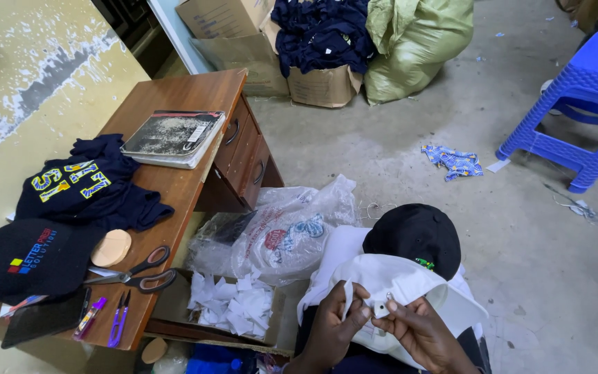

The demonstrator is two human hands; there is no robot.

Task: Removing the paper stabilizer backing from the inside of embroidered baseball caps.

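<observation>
lower centre of frame: left hand (337,325) and right hand (420,332) both pinch a white cap (396,291) in the lap, w/ a black cap (415,235) just above it. each grip is closed on the cap fabric around a small pale tag (381,308). looks like the tag-fitting step; next move prob. needs steady fingertip hold. scissors (136,273) lie on the counter (181,93) at left.
</observation>
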